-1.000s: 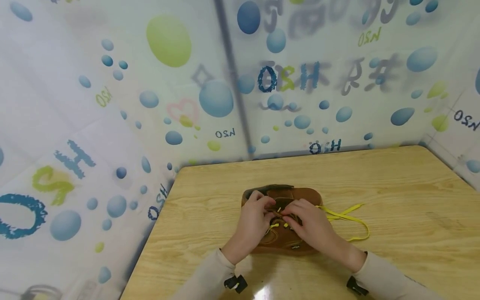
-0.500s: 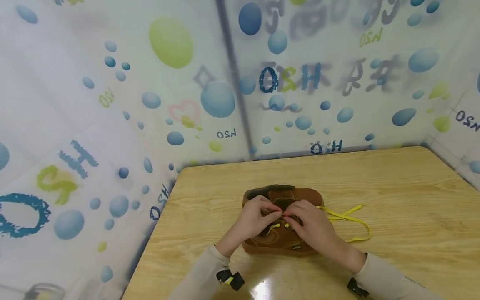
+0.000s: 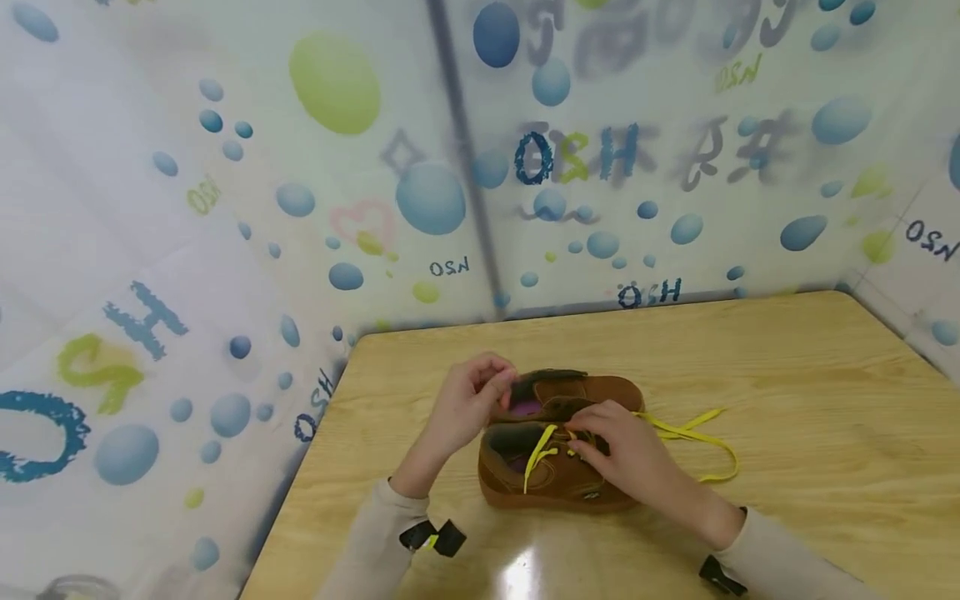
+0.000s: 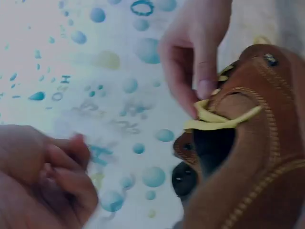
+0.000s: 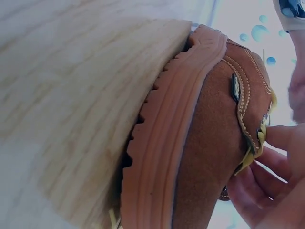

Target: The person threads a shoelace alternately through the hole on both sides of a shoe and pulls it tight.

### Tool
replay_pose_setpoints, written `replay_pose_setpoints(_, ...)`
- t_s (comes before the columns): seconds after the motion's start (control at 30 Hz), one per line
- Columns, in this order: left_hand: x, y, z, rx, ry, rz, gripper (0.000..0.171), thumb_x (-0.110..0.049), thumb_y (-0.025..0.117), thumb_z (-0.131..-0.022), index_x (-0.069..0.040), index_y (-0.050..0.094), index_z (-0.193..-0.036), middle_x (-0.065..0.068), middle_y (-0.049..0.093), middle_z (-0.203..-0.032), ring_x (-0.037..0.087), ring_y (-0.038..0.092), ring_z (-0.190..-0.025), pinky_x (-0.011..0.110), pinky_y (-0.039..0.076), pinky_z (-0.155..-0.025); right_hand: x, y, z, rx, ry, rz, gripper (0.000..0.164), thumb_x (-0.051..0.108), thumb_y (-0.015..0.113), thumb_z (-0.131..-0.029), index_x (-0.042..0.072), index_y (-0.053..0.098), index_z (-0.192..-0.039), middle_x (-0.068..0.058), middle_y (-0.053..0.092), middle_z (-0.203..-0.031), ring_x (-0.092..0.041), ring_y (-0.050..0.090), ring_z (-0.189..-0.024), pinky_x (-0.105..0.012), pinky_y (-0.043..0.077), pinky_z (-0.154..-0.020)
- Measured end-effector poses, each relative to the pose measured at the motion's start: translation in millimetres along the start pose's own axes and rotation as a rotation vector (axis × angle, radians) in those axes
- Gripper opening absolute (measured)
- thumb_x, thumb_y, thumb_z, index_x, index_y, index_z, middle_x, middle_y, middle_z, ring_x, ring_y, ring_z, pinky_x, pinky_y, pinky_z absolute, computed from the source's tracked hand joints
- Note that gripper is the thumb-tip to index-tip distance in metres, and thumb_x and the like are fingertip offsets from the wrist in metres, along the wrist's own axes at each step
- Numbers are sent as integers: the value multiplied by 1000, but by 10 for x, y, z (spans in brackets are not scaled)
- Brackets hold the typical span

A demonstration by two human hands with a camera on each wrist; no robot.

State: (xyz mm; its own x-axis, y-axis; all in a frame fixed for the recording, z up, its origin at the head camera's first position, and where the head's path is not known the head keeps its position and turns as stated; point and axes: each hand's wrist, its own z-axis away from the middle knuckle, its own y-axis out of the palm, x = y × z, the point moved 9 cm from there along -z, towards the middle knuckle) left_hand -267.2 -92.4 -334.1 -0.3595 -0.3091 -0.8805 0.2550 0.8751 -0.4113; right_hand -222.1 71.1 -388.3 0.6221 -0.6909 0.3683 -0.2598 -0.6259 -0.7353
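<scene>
A white, sheet-like wall covering point(image 3: 652, 75) printed with blue and lime-green ovals and mirrored H2O lettering hangs behind a pale wood-grain table point(image 3: 795, 358) with rounded corners; above the wood, the right hand point(image 3: 626, 446) has thumb and index finger pinched together on a flat, ribbon-like yellow lace point(image 4: 214, 125), close by the eyelets; the left hand point(image 3: 468, 400) is raised near the heels, its fingers curled in towards the palm; the lace's loose end slants across the opening of the near brown suede-like shoe point(image 3: 577, 482), which sits upright on the table, toe to the right; pale double stitching curves over its rounded side, a small dark tag point(image 5: 235, 88) is set into a seam, and the thick, reddish-tan sole point(image 5: 164, 157) is ridged along its wall and notched underneath; just behind stands a matching brown shoe with a dark collar point(image 3: 615, 392), a purple insole point(image 3: 525, 408) showing inside; beyond the toes, another length of flat yellow lace point(image 3: 707, 417) trails over the wood in a loose loop; cream fabric sleeves point(image 3: 780, 542) cover both forearms, a black band point(image 3: 450, 539) on each.
</scene>
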Motion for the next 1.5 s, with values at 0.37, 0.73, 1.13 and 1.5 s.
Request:
replay_pose_setpoints(0.37, 199, 432, 84, 207, 17, -440, 22, -27, 61, -99, -13, 72, -86, 0, 64, -69, 4, 38, -47, 20, 34, -47, 0, -1, 28, 63, 28, 12, 23, 23, 76, -86, 14, 74, -108, 2, 72, -108, -14, 64, -99, -33, 56, -80)
replay_pose_setpoints(0.73, 300, 418, 95, 406, -107, -3, 10, 3, 46, -101, 4, 56, -99, 26, 68, -92, 11, 64, -72, 37, 59, -70, 18, -30, 42, 47, 14, 115, 23, 24, 76, -86, 12, 74, -106, -1, 73, -107, -15, 63, -97, -34, 56, -79)
replay_pose_setpoints(1.13, 198, 496, 125, 267, -5, -506, 8, -21, 68, -94, -13, 70, -94, -2, 74, -85, 1, 63, -69, 17, 50, -63, 37, -22, 63, 59, 15, 104, 23, 24, 76, -87, 13, 74, -108, 0, 72, -108, -15, 63, -98, -32, 56, -77)
replay_pose_setpoints(1.5, 203, 553, 213, 282, 150, -1056, 7, -24, 80, -82, -26, 76, -77, -13, 74, -77, 8, 63, -71, 37, 48, -78, 64, 7, 6, 94, 7, 98, 21, 25, 74, -89, 14, 75, -107, 2, 72, -109, -14, 63, -98, -31, 56, -77)
